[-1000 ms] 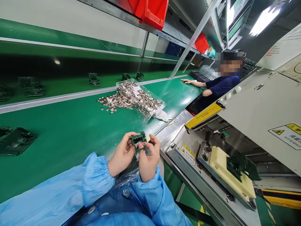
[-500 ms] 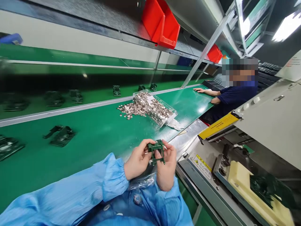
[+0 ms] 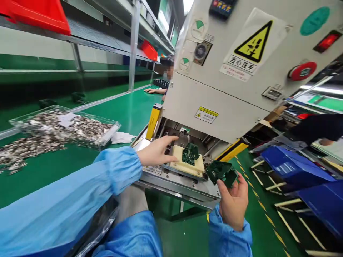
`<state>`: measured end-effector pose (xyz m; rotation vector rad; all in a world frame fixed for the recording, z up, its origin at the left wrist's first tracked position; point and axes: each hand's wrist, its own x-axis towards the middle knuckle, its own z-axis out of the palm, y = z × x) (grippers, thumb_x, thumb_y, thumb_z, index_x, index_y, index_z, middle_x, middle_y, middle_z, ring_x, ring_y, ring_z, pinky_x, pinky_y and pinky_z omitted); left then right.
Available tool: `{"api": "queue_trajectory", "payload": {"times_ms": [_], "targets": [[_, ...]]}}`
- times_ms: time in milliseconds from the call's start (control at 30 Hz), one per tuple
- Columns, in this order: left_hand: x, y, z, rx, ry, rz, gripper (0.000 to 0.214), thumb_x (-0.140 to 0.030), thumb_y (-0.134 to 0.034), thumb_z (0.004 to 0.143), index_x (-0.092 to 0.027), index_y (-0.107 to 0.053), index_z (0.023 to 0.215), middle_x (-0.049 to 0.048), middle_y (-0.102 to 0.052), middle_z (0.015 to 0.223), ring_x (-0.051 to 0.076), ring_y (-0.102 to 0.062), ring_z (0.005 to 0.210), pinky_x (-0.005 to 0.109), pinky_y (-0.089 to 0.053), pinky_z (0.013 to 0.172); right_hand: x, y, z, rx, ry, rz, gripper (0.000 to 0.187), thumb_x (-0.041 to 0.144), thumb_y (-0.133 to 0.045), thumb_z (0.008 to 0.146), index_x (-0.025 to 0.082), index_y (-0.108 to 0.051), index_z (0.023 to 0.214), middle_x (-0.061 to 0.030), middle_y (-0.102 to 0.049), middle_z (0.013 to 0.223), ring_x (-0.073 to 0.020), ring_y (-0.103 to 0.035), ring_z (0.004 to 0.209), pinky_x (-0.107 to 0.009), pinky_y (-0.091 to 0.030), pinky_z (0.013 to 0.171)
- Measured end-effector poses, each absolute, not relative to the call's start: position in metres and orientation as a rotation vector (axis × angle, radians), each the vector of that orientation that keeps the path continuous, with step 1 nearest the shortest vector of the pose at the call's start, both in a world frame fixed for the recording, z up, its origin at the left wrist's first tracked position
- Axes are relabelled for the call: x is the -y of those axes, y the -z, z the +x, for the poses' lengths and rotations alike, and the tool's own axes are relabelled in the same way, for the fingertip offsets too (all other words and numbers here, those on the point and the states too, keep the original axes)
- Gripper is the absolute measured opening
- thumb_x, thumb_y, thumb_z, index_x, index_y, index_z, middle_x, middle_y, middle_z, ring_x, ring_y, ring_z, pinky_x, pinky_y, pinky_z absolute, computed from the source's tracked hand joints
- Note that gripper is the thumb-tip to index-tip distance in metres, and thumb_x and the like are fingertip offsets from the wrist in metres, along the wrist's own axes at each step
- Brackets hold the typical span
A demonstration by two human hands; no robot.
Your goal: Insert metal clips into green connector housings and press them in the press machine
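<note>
My right hand (image 3: 232,201) is closed around a dark green plastic part (image 3: 222,172), held just in front of the press machine (image 3: 227,67). My left hand (image 3: 157,150) reaches toward the machine's bed with its fingers stretched out and nothing in them, close to the cream fixture block (image 3: 186,165). A second green part (image 3: 190,153) sits on that block. Both arms wear light blue sleeves.
A clear tray of small metal pieces (image 3: 66,126) lies on the green bench (image 3: 128,110), with more pieces spilled at the left (image 3: 16,153). Yellow guard bars (image 3: 153,122) flank the machine opening. Blue bins (image 3: 292,167) stand at the right. Another person's hand (image 3: 150,90) rests far down the bench.
My view has swung right to the machine. The hands have separated: the right one now carries the green part alone and the left has reached to the fixture.
</note>
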<state>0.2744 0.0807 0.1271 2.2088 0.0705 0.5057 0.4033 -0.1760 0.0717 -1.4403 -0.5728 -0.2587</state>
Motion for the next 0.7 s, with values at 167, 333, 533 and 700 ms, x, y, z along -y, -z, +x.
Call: {"api": "queue_trajectory", "payload": {"times_ms": [167,333,533,700], "targets": [[-0.053,-0.127,0.35,-0.077,-0.36,2.138,0.083,-0.04,-0.078,0.061,-0.01,-0.047,0.132,0.0193,-0.063,0.121,0.034,-0.059,0.113,0.047,-0.046,0.098,0.184,-0.071,0.451,0.603,0.2,-1.518,0.062,0.035,-0.077,0.071,0.02,-0.047,0.123,-0.013,-0.06,0.122,-0.0287,-0.057,0.113,-0.054,-0.04,0.102],[-0.07,-0.135,0.31,-0.072,-0.428,1.886,0.068,-0.033,-0.076,0.066,-0.013,-0.049,0.125,0.0121,-0.067,0.112,0.023,-0.064,0.104,0.037,-0.051,0.093,0.136,-0.092,0.458,0.95,0.114,-1.712,0.062,0.038,-0.076,0.069,0.019,-0.049,0.122,-0.0131,-0.06,0.12,-0.0283,-0.057,0.112,-0.048,-0.043,0.1],[-0.12,-0.122,0.183,-0.454,-0.154,1.835,0.064,-0.034,-0.081,0.06,-0.026,-0.058,0.119,0.006,-0.063,0.123,0.031,-0.056,0.119,0.041,-0.048,0.101,0.098,-0.108,0.466,1.194,-0.257,-1.901,0.061,0.046,-0.075,0.068,0.019,-0.054,0.119,-0.0118,-0.065,0.115,-0.029,-0.058,0.114,-0.047,-0.043,0.1],[-0.124,-0.078,0.154,-0.6,-0.084,1.716,0.065,-0.036,-0.084,0.053,-0.029,-0.063,0.114,0.0042,-0.053,0.139,0.033,-0.042,0.133,0.045,-0.038,0.108,0.13,-0.086,0.468,1.046,0.095,-2.007,0.068,0.061,-0.063,0.072,0.016,-0.057,0.123,-0.0149,-0.053,0.133,-0.0308,-0.043,0.129,-0.05,-0.029,0.11]]}}
